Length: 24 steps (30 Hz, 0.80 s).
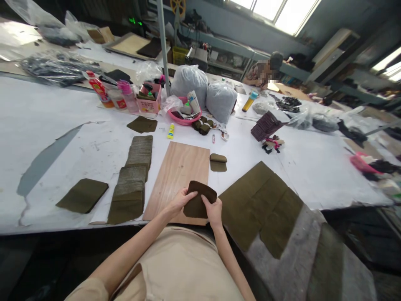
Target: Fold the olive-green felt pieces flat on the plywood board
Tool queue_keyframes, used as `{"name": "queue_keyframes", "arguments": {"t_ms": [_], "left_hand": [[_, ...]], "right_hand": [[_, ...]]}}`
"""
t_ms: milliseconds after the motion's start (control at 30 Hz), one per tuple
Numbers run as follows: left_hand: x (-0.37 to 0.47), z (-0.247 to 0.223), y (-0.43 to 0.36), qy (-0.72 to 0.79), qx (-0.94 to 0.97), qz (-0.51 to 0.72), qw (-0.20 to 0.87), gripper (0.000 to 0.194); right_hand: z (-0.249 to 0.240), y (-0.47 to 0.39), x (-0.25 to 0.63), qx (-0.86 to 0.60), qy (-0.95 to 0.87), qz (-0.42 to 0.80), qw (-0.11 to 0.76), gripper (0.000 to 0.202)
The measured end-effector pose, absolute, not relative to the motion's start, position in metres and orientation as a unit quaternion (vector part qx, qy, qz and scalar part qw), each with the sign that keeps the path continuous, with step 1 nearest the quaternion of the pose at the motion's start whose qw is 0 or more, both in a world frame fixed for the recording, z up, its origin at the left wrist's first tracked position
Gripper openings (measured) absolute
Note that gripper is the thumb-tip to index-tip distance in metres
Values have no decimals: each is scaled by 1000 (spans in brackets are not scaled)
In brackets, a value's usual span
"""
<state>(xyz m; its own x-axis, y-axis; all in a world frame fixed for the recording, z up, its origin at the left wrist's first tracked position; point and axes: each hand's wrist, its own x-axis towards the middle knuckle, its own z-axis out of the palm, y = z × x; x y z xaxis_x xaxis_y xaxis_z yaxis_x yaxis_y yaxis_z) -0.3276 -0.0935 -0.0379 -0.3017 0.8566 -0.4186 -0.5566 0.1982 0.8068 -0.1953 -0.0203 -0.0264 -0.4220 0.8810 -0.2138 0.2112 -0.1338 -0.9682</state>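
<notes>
Between both hands is a dark olive fabric piece (197, 207), held over the near end of a wooden board (184, 163). My left hand (181, 198) pinches its left edge, thumb on top. On the opposite edge, my right hand (213, 209) grips it the same way, thumb pressed on the face. Left of the board lies an overlapping row of olive fabric pieces (128, 202), with a separate stack of pieces (83, 195) further left. A small folded olive piece (218, 163) rests just right of the board. A large olive cloth (261, 200) hangs over the table edge at right.
Behind the board stand a pink basin (184, 117), a yellow tube (171, 131), stuffed plastic bags (221, 100), bottles (99, 90) and a pink box (148, 100). A metal pole (163, 46) rises there. Another person (263, 71) is at the far side of the table.
</notes>
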Motion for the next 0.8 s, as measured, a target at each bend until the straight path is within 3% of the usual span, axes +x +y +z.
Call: {"name": "queue_keyframes", "arguments": {"t_ms": [100,300,433,500,633,800], "left_hand": [[-323,-34,-92,532,127,594,590,39],[-319,-29,-92,620,317,571,435,19],[-319,-33,-92,596,213,554,541,29],[-318,-34,-92,606,205,559,527,28],[-316,-32,-94,634,309,583,404,21],[-314,-34,-97,611,180,548,543,31]], "right_hand": [[-19,-25,-196,-414,-683,518,306,16],[-20,-18,-194,-487,-454,701,255,30],[-21,-20,-191,-475,-593,572,310,21],[-20,-22,-191,-454,-628,551,311,17],[-20,-24,-192,-463,-476,705,249,31],[-24,-28,-192,-478,-555,603,316,24]]}}
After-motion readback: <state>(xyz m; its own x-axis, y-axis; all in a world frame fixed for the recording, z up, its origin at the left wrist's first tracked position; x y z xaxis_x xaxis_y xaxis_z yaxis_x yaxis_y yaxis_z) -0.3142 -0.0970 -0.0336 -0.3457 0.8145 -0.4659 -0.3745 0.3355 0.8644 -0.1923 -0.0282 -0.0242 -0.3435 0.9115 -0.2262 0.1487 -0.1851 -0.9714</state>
